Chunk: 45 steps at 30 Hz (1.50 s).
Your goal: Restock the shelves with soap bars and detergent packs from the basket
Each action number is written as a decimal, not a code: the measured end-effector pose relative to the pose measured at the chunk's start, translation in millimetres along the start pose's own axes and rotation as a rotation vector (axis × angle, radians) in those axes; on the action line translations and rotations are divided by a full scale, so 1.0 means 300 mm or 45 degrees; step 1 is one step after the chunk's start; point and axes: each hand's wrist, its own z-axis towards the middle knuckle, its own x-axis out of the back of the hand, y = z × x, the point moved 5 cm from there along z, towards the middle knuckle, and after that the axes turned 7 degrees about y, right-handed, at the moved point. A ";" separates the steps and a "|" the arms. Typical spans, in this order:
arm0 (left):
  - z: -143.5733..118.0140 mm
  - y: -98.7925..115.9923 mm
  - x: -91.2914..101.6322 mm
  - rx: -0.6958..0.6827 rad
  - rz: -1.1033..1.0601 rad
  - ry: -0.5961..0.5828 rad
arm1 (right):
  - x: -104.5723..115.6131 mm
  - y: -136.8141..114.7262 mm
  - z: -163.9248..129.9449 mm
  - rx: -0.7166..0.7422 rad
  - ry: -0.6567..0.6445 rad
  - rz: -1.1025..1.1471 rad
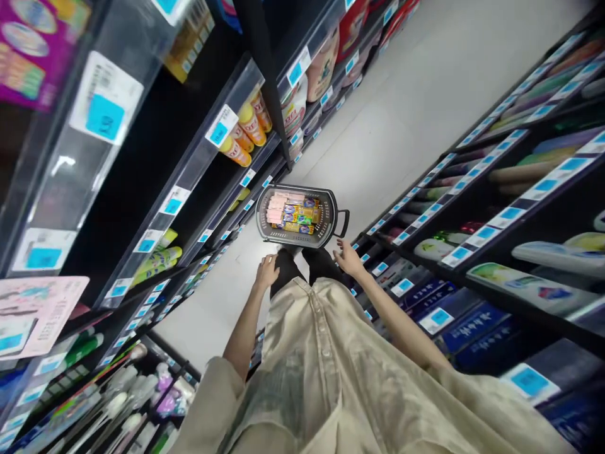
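Your beige shirt (326,378) fills the foreground; past it, both hands hang open, empty: left hand (266,272) and right hand (348,258) just short of basket (331,214) on floor.

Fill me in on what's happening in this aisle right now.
A person in a beige shirt stands in a shop aisle, looking down. A dark shopping basket sits on the pale floor ahead of their feet, loaded with pink and colourful packets. Both hands are empty and open: the left hand hangs by the leg, the right hand is just below the basket's handle, not touching it. Stocked shelves line both sides.
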 end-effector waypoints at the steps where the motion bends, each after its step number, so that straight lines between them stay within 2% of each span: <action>1: 0.051 -0.023 -0.006 0.021 0.017 0.001 | -0.015 0.005 0.020 0.001 -0.012 0.000; 4: 0.229 -0.101 -0.038 0.035 0.064 -0.007 | -0.119 0.043 0.081 -0.026 -0.053 0.006; 7: 0.437 -0.197 -0.097 0.011 0.107 -0.021 | -0.304 0.125 0.138 -0.123 -0.094 -0.001; 10: 0.649 -0.304 -0.188 -0.015 0.144 -0.051 | -0.503 0.230 0.158 -0.294 -0.123 -0.057; 12: 0.785 -0.371 -0.262 -0.037 0.161 -0.082 | -0.601 0.288 0.136 -0.435 -0.122 -0.126; 15: 0.981 -0.451 -0.380 -0.073 0.184 -0.125 | -0.664 0.328 0.075 -0.566 -0.106 -0.313; 18: 1.163 -0.506 -0.491 -0.101 0.211 -0.137 | -0.666 0.337 0.042 -0.594 -0.129 -0.539; 21: 1.296 -0.543 -0.586 -0.113 0.206 -0.122 | -0.669 0.348 0.048 -0.627 -0.152 -0.628; 24: 1.351 -0.566 -0.657 -0.091 0.173 -0.061 | -0.688 0.349 0.062 -0.626 -0.120 -0.655; 30: 1.341 -0.579 -0.728 0.039 0.173 0.026 | -0.714 0.344 0.059 -0.605 -0.082 -0.656; 38: 1.363 -0.587 -0.721 -0.013 0.358 0.069 | -0.692 0.349 0.087 -0.575 -0.093 -0.667; 45: 1.408 -0.556 -0.740 -0.198 0.308 -0.074 | -0.681 0.364 0.092 -0.553 -0.109 -0.684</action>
